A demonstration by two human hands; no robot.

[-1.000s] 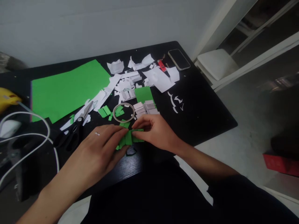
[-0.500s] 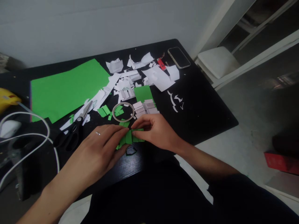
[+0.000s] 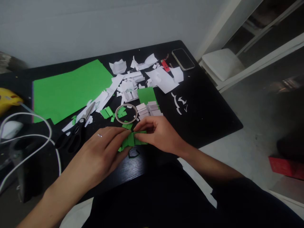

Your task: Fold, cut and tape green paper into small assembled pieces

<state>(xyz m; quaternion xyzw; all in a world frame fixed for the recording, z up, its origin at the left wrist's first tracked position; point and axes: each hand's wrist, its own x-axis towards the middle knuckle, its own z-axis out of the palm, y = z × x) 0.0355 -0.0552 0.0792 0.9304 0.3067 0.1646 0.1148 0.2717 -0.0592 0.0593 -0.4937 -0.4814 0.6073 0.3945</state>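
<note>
Close to the table's front edge, a small folded green paper piece (image 3: 131, 139) is held between both hands. My left hand (image 3: 104, 148) is closed on its left side, fingers above and thumb below. The fingertips of my right hand (image 3: 158, 134) pinch its right part. Just beyond my fingers lie a tape ring (image 3: 116, 114) around loose green scraps, folded white paper pieces (image 3: 152, 109) and a green rectangle of paper (image 3: 146, 95). A thin dark-green paper outline (image 3: 133, 154) rests below the held piece. Black-handled scissors (image 3: 82, 121) lie left of my left hand.
A large green sheet (image 3: 68, 91) covers the back left. White paper scraps (image 3: 128, 85) spread across the middle. A red lighter-like object (image 3: 165, 65) and a phone (image 3: 183, 59) lie at the far right. A white cable (image 3: 51, 136) and a yellow tool (image 3: 8, 100) are at left.
Both hands keep their hold on the green paper piece with hardly any motion. The whole view has shifted very slightly.
</note>
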